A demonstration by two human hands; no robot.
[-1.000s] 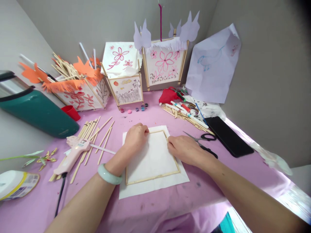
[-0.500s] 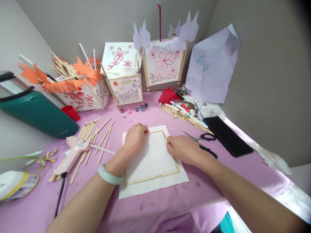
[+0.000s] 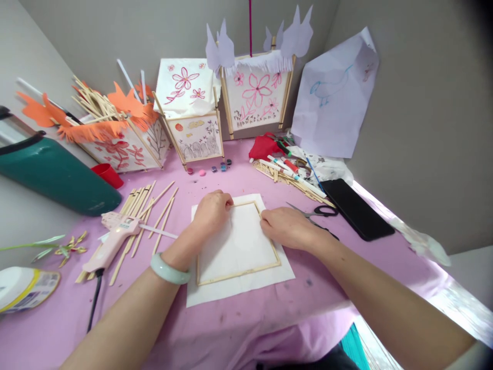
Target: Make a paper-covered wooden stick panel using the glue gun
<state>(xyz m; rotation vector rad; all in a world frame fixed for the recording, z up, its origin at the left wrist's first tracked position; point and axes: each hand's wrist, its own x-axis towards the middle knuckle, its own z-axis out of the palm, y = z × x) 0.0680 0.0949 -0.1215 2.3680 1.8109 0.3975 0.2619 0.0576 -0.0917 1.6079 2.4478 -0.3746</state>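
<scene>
A square frame of thin wooden sticks [image 3: 246,273] lies on a white paper sheet [image 3: 239,290] on the pink tablecloth. My left hand [image 3: 211,210], with a pale green bangle on the wrist, presses with curled fingers on the frame's far left corner. My right hand [image 3: 283,227] rests palm down on the frame's right side, its fingertips bent against the far right corner. Neither hand lifts anything.
A pink glue gun [image 3: 111,244] and loose wooden sticks [image 3: 148,216] lie to the left. Scissors [image 3: 318,211], a black phone [image 3: 356,208] and markers [image 3: 287,172] lie to the right. Three paper lanterns [image 3: 256,95] stand at the back, a green case [image 3: 54,177] far left.
The hands stay on the frame's far corners. The whole scene has shifted slightly up and left in view as the head moved.
</scene>
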